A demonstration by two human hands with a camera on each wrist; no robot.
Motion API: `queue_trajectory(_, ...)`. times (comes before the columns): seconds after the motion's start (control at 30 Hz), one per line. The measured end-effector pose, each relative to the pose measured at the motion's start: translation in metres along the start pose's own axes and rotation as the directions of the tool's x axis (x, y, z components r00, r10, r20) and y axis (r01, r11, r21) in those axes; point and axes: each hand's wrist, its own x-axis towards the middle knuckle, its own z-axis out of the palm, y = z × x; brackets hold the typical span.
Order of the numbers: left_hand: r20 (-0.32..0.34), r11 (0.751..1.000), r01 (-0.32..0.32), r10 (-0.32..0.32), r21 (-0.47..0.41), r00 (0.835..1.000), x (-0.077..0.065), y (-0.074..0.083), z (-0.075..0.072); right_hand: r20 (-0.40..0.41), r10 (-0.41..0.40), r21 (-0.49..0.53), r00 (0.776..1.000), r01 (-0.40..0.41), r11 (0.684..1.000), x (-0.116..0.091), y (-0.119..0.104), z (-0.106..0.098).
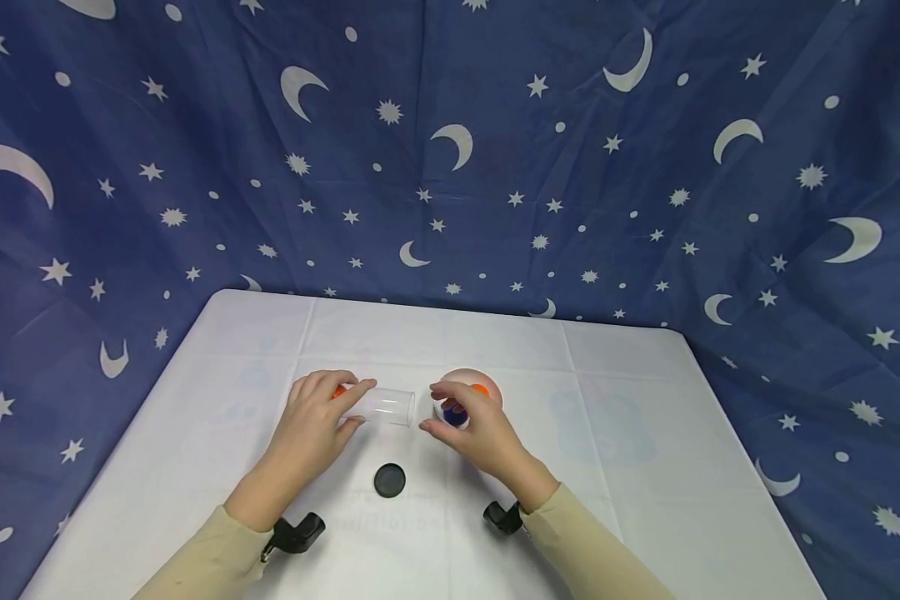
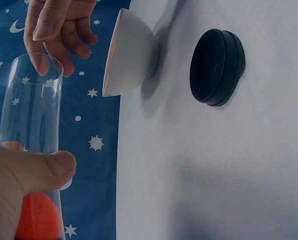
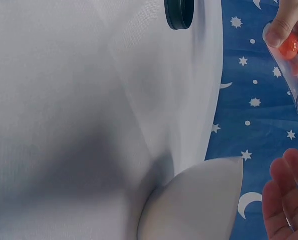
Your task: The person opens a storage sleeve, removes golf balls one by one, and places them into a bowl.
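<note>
My left hand (image 1: 318,412) grips a clear tube (image 1: 390,406) around its left part, with its open mouth toward my right hand. Inside the tube, an orange ball (image 2: 39,217) shows behind the thumb in the left wrist view. Fingers curved and thumb apart, my right hand (image 1: 483,429) hovers over a bowl (image 1: 487,379), near the tube's mouth; nothing shows in its grasp. Between its fingers and thumb a dark blue ball (image 1: 456,416) is visible in the head view. An orange ball (image 1: 482,389) shows at the bowl's far side. My right hand hides part of the bowl.
A round black lid (image 1: 389,481) lies on the white tablecloth (image 1: 615,433) in front of the hands. Behind the table hangs a blue curtain (image 1: 495,275) with moons and stars. Black wrist cameras (image 1: 300,533) sit near both sleeves.
</note>
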Motion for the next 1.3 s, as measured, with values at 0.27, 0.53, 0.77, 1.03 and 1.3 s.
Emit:
queue_trajectory(0.27, 0.009, 1.000, -0.001, 0.001, 0.002, 1.000, 0.001, 0.003, -0.001, 0.059, 0.057, 0.033, 0.997, -0.059, 0.998, -0.001, -0.007, 0.004)
queue_trajectory(0.53, 0.014, 1.000, -0.008, 0.008, 0.010, 1.000, 0.001, 0.006, -0.001, 0.073, 0.061, 0.045, 0.995, -0.064, 0.997, -0.001, -0.009, 0.009)
queue_trajectory(0.77, -0.002, 1.000, -0.024, 0.024, -0.002, 1.000, 0.002, 0.010, -0.002, 0.067, 0.050, 0.139, 0.996, -0.059, 0.989, -0.003, -0.010, 0.013)
queue_trajectory(1.03, 0.002, 1.000, -0.024, 0.024, 0.009, 1.000, 0.002, 0.010, -0.001, 0.089, 0.159, 0.356, 0.983, -0.180, 0.917, -0.005, -0.011, 0.019)
queue_trajectory(1.3, 0.016, 1.000, -0.018, 0.018, 0.011, 1.000, 0.001, 0.011, -0.002, 0.090, 0.188, 0.400, 0.978, -0.208, 0.892, -0.007, -0.010, 0.021)
